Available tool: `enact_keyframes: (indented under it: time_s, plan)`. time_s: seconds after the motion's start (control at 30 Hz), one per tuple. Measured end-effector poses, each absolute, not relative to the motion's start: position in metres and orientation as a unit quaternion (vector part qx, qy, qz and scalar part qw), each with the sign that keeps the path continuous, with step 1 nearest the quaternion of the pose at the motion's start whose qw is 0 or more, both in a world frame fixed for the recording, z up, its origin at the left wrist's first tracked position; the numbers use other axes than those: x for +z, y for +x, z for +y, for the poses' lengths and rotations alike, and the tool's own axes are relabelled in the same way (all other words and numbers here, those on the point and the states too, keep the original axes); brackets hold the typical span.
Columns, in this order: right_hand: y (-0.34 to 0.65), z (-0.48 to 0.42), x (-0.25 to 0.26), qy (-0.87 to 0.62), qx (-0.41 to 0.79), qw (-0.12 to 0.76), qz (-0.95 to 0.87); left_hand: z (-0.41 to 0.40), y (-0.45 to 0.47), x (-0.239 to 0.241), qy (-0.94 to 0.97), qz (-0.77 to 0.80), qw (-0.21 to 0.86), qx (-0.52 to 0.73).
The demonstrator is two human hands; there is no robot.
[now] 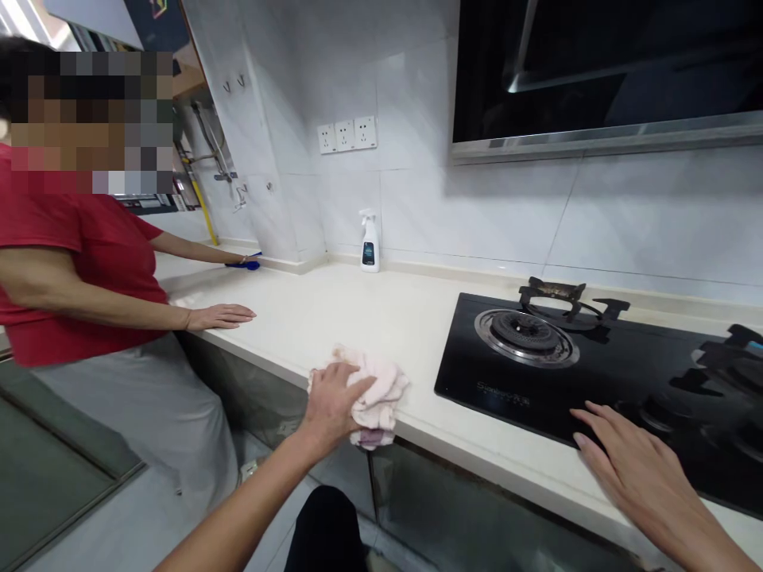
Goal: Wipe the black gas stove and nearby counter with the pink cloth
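Observation:
A crumpled pale pink cloth (pixel 381 389) lies at the counter's front edge, and part of it hangs over. My left hand (pixel 334 401) grips it from above, with thumb and fingers pressed into the folds. On the right, my right hand (pixel 635 461) rests palm down with fingers stretched out over the front edge of the black gas stove (pixel 470 342). Nothing is held in it. One pan support (pixel 572 300) sits off its burner (pixel 528 330), toward the back of the stove.
A white spray bottle (pixel 369 245) stands against the tiled wall below the sockets (pixel 346 135). A range hood (pixel 596 79) overhangs the stove. At left, a person in a red shirt (pixel 113 254) leans on the pale counter (pixel 286 310), one hand on a blue cloth (pixel 244 264).

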State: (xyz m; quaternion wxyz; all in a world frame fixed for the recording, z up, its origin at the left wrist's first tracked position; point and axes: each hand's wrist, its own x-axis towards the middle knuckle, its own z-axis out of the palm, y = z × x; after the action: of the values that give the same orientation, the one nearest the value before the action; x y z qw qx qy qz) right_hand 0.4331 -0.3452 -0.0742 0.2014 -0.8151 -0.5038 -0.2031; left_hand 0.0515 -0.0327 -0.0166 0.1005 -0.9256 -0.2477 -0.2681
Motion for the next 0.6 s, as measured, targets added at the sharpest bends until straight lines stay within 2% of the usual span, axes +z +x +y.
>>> enact_keyframes:
  time_s: [0.13,0.23,0.33,0.47,0.6]
  plan:
    - [0.430,-0.343,-0.070,-0.820,-0.209,0.200,-0.494,-0.066,0.083,-0.013,-0.935,-0.168,0.009,-0.311]
    - [0.426,-0.342,-0.066,-0.826,-0.199,0.196,-0.489,-0.067,0.123,0.010,-0.911,-0.152,-0.069,-0.376]
    - [0.423,-0.340,-0.061,-0.831,-0.191,0.199,-0.483,-0.057,0.182,0.041,-0.881,-0.184,-0.098,-0.424]
    - [0.419,-0.339,-0.056,-0.832,-0.182,0.203,-0.484,-0.062,0.272,0.060,-0.942,-0.141,-0.101,-0.287]
    - [0.419,-0.338,-0.056,-0.832,-0.174,0.203,-0.486,-0.093,0.324,0.048,-0.975,-0.108,-0.113,-0.160]
